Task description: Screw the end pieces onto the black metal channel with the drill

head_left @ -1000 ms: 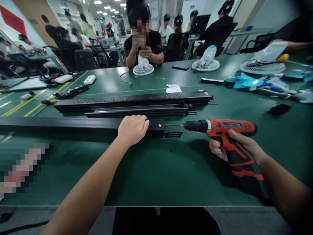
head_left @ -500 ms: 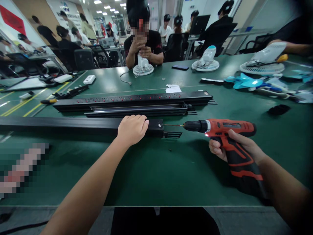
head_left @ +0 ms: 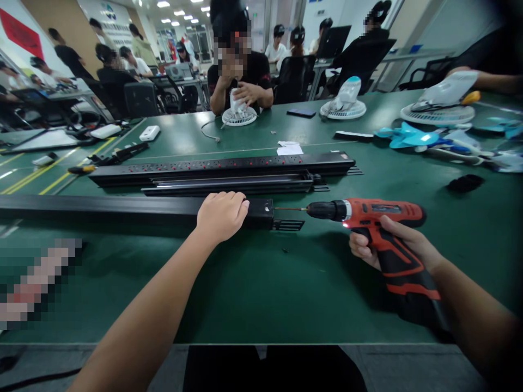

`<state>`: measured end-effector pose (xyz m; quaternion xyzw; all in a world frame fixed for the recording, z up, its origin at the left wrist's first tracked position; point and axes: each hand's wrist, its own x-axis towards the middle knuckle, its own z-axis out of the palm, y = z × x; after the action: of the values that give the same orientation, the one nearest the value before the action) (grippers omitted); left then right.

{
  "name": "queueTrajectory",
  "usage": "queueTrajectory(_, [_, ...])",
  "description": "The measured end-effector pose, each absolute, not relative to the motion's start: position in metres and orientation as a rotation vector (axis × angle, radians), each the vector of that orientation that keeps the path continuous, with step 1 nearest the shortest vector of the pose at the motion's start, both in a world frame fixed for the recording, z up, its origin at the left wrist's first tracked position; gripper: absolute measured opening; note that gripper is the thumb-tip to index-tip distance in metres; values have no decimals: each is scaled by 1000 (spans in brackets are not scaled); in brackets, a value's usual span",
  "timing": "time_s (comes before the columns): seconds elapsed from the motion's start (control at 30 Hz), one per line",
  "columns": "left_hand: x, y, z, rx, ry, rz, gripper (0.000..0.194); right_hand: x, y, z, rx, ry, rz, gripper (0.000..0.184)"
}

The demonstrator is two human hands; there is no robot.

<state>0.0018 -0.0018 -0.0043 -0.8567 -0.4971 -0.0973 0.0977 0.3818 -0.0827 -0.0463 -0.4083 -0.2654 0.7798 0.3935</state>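
My left hand [head_left: 223, 216] wraps over the top of a long black bar-shaped casing [head_left: 134, 209] near its right end, gripping it against the table. In my right hand [head_left: 402, 242] is a red and black cordless drill [head_left: 382, 212], its fingers closed around the handle. A small light glows below the drill's chuck. The long thin bit [head_left: 290, 208] points left, and its tip meets the end face of the casing; how deep it sits is hidden. A slotted black end bracket [head_left: 288, 225] sticks out below the bit.
Behind the casing lie a black power strip [head_left: 229, 164] with red-marked sockets and a narrow black rail [head_left: 232, 183]. Farther back, a co-worker [head_left: 240, 76] handles a white fan [head_left: 239, 115]. Blue fan blades [head_left: 408, 135] lie at right, a black piece [head_left: 466, 183] nearer.
My hands, the drill and the casing hold almost the same place. Across the table, the co-worker's hands have shifted on the fan.
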Motion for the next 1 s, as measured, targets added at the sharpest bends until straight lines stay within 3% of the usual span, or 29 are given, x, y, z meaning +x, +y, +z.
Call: queueTrajectory(1.0, [2, -2, -4, -2535, -1471, -300, 42, 387, -81, -49, -1038, -751, 2007, 43])
